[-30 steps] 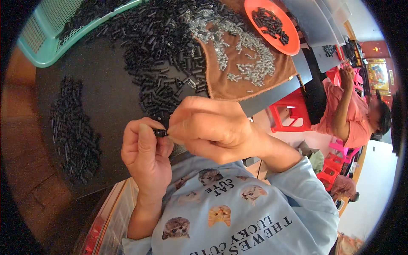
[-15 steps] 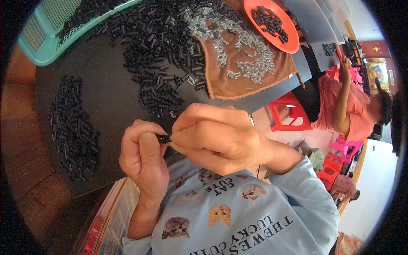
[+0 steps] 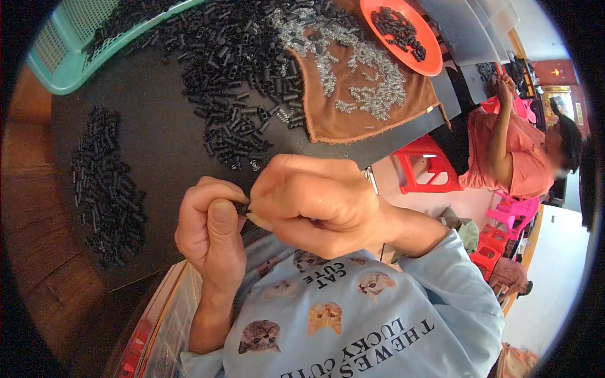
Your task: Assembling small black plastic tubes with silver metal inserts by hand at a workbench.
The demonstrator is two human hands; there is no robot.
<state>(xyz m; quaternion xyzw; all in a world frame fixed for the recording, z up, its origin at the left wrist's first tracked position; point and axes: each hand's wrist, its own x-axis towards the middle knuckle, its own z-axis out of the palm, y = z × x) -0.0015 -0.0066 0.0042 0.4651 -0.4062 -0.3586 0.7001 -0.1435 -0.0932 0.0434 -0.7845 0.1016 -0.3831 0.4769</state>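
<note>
My left hand (image 3: 211, 230) pinches a small black plastic tube (image 3: 241, 207) between thumb and fingers, just above the near edge of the dark table (image 3: 164, 145). My right hand (image 3: 309, 201) is closed against the tube's other end, fingertips meeting the left hand's; what it holds there is hidden. A large heap of black tubes (image 3: 236, 75) lies on the table beyond my hands. A separate pile of black pieces (image 3: 104, 186) lies to the left. Small metal springs (image 3: 362, 79) are spread on a brown cloth (image 3: 353, 120) at the far right.
A teal plastic basket (image 3: 60, 60) with black parts stands at the far left corner. An orange dish (image 3: 403, 34) of black pieces sits beyond the cloth. A person in a pink top (image 3: 510, 151) sits to the right near red stools (image 3: 425, 167) and pink stools (image 3: 513, 211).
Both hands have stayed together on the tube and drifted slightly toward me and right. The person in pink has raised an arm.
</note>
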